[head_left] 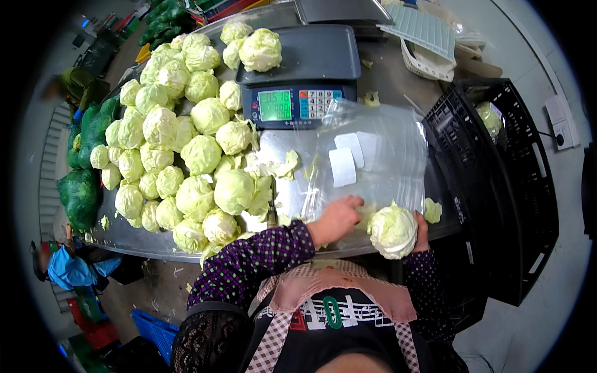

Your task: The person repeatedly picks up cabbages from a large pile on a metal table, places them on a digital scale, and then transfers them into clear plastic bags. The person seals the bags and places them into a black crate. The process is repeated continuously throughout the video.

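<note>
My left hand (337, 219) reaches onto a stack of clear plastic bags (385, 161) with fingers apart and slightly bent. At the front edge of the bags, my right hand (420, 233) grips a pale green cabbage (390, 231), which hides part of it. White labels (342, 166) lie on or under the bags. Many cabbages (200, 155) are piled on the steel table (143, 244) to the left. A digital scale (295, 55) stands behind the bags, with cabbages at the left of its platform.
Black crates (516, 205) stand at the right, a cabbage inside. White baskets (426, 62) sit at the back right. Green mesh sacks (78, 202) line the left side. Two other people, one in green (84, 87), one in blue (68, 267), are at the left. A blue crate (149, 332) is on the floor.
</note>
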{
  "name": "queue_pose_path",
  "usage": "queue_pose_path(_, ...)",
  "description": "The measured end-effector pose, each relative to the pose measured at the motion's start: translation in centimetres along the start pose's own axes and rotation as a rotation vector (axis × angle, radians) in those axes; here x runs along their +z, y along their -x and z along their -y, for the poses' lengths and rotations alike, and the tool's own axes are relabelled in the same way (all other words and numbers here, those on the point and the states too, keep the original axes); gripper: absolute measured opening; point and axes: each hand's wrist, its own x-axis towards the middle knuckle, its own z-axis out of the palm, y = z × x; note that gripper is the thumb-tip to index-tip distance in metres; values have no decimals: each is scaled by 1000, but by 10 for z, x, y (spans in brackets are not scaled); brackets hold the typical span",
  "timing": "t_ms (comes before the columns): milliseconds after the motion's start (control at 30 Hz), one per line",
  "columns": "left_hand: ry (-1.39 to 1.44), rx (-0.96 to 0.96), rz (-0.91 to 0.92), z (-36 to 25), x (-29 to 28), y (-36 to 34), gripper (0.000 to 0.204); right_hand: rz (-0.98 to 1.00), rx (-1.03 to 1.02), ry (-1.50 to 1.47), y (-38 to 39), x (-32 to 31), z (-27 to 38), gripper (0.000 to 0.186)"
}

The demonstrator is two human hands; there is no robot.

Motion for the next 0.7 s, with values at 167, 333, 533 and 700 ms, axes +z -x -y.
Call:
queue_pose_path(167, -385, -116, 348, -3, 10, 1, 28, 375, -31, -33, 26, 75, 7, 88)
queue_pose_path(333, -242, -136, 78, -13, -8, -2, 61, 283, 53, 119, 17, 72, 4, 93)
queue_pose_path(533, -94, -6, -115, -36, -25, -1, 71, 129, 53, 351, -9, 38, 6, 72)
queue_pose_path(700, 14, 103, -8, -64, -22, -8, 71, 74, 258, 578, 20, 36, 22, 75)
